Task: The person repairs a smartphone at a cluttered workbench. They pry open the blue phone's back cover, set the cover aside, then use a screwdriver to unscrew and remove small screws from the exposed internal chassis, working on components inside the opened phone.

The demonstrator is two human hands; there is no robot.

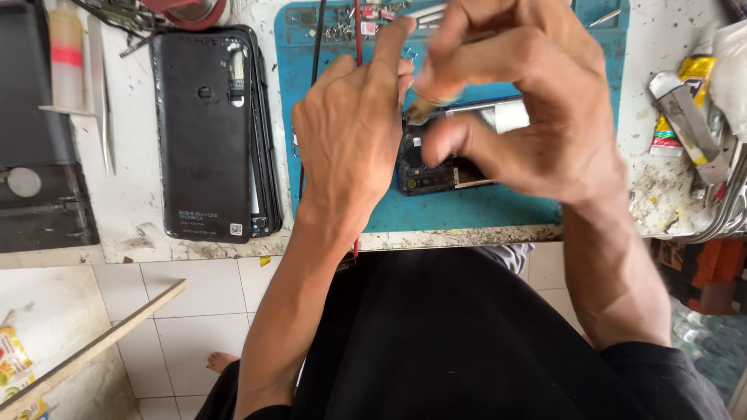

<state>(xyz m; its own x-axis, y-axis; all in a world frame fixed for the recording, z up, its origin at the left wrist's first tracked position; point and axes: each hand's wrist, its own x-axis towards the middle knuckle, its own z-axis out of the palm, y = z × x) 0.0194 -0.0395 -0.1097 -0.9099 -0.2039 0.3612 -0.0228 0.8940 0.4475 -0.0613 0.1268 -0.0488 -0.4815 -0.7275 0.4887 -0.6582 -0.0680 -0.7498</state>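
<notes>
hands over an opened phone

the left hand point(350, 132) is resting on the opened black phone body point(428, 167), fingers loosely spread, gripping nothing. the right hand point(537, 109) is pinching a small brush-like tool point(426, 105) just above the phone, which is lying lengthwise left to right on the blue work mat point(467, 206).
</notes>
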